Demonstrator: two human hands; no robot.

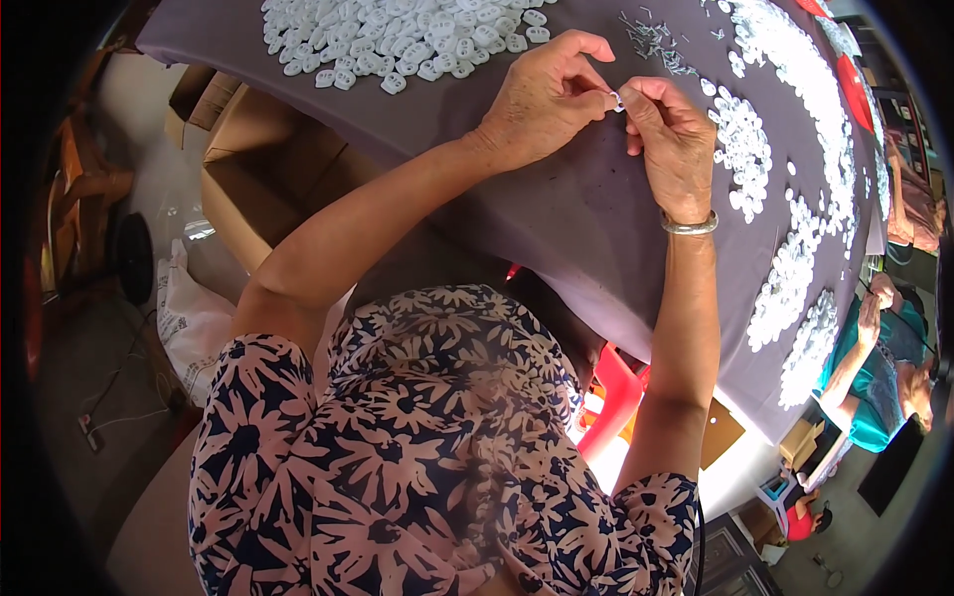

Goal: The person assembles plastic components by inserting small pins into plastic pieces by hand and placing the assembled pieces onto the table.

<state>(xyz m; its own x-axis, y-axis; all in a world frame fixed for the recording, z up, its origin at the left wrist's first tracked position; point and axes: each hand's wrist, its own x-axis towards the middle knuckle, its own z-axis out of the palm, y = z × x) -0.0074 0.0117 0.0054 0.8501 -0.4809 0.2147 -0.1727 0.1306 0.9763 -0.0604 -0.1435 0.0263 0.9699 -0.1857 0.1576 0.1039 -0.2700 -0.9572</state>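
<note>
Now my left hand [542, 104] and right hand [676, 139] pinch one tiny white bit [618, 102], but I can't tell which heaps of small white ovals [417, 40] are done or left.

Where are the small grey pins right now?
In the head view, the pins lie near the top, right of centre, on the purple cloth just beyond the right hand.

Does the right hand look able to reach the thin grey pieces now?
Probably yes: the thin grey pieces lie just beyond the right hand, with only cloth visible between, though its fingers hold a small piece.
</note>
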